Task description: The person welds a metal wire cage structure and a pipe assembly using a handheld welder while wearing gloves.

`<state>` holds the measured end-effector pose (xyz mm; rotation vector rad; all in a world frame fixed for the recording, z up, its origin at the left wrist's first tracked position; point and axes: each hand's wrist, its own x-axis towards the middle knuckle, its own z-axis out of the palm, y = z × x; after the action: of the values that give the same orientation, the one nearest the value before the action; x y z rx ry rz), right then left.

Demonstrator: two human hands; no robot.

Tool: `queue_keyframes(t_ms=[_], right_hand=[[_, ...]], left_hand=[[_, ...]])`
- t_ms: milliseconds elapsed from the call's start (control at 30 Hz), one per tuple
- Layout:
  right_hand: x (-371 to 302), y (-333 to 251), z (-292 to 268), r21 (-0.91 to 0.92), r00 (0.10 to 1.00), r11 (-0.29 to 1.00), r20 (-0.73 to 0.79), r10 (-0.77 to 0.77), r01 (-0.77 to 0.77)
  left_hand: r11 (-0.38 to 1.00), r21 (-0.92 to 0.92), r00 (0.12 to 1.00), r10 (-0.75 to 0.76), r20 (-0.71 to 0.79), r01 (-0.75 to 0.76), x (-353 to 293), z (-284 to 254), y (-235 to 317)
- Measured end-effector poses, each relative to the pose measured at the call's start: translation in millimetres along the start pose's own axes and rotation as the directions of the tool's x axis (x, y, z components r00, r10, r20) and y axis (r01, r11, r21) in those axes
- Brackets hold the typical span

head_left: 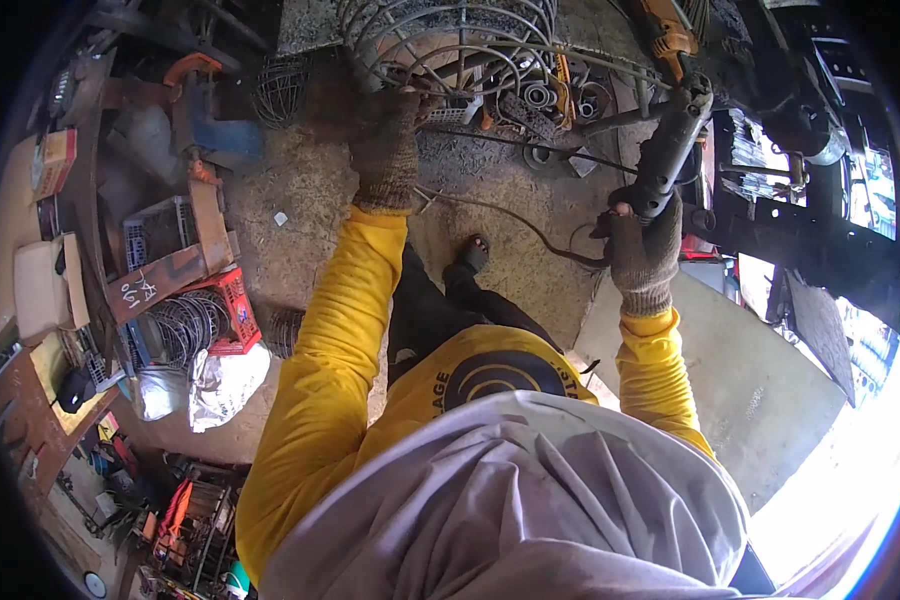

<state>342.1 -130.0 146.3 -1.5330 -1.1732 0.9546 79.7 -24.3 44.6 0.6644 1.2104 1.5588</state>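
Observation:
My left hand point(385, 155), in a brown knit glove, reaches to the near edge of a round frame of bent metal wire rings point(450, 45). Its fingers are curled at the frame's left side, partly hidden and slightly blurred. At the right, my gloved right hand point(647, 245) is closed round the lower end of a dark grey tubular metal tool point(673, 150), its thumb showing in front. The tool slants up and away, and its exact kind is unclear. A dark cable point(515, 215) runs along the floor side to near my right hand.
Beyond the frame lie metal rings and loose parts point(540, 95). An orange power tool point(668, 35) sits at the far right. On the left are a red crate point(235, 312), wire coils point(185, 328) and wooden boards. A pale sheet point(715, 370) leans at the right.

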Motion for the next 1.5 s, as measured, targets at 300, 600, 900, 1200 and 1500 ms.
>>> queue_keyframes(t_ms=[300, 600, 900, 1200, 1500], right_hand=[[2.9, 2.0, 3.1, 0.001, 1.0, 1.0, 0.015, -0.019, 0.019], [3.8, 6.7, 2.7, 0.084, 1.0, 0.996, -0.01, -0.019, 0.02], [4.3, 8.4, 3.3, 0.032, 0.998, 0.998, 0.018, -0.054, 0.054], [6.8, 12.8, 2.0, -0.053, 0.998, 0.997, 0.025, -0.062, 0.064], [8.5, 4.6, 7.6, -0.007, 1.0, 1.0, 0.001, 0.014, -0.014]], left_hand=[[0.999, -0.037, 0.998, 0.011, 0.055, -0.009, 6.3, -9.3, -12.5], [0.993, 0.04, 0.992, -0.106, -0.07, 0.109, 4.4, -2.5, -1.0], [0.988, -0.151, 1.0, 0.023, 0.004, -0.022, 3.6, -2.8, -9.7], [0.985, -0.171, 0.999, 0.036, 0.008, -0.034, 8.8, -10.0, -25.9], [0.999, -0.035, 0.996, 0.026, -0.09, -0.03, 14.0, -13.8, -30.3]])
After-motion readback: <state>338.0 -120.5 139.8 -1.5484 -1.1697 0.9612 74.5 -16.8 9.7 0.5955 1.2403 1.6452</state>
